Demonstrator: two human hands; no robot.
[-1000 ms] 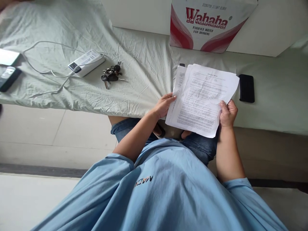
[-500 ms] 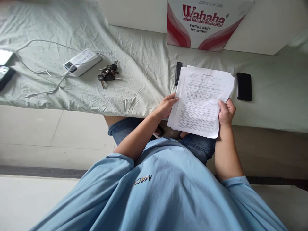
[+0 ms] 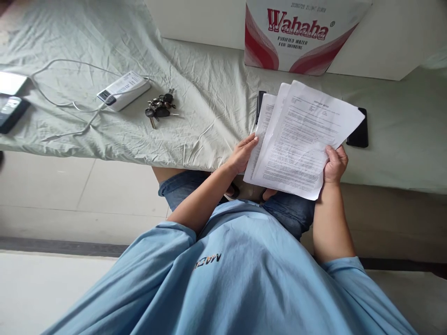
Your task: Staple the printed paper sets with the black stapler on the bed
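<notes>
Several printed paper sheets are held over the front edge of the cloth-covered table, fanned out with their left edges staggered. My left hand pinches the lower sheets at their left edge, thumb on top. At the right edge, my right hand grips the top sheets, its thumb on the print and its fingers hidden underneath. A black phone lies partly covered behind the sheets' right corner. Behind their left side, a small black object is mostly hidden; it may be a stapler.
A bunch of keys and a white power bank with a cable lie left on the pale green cloth. Dark devices sit at the far left. A Wahaha water carton stands at the back.
The top sheets have turned clockwise and slid right with my right hand, fanning away from the lower ones. They now cover part of the phone. My left hand stays nearly still.
</notes>
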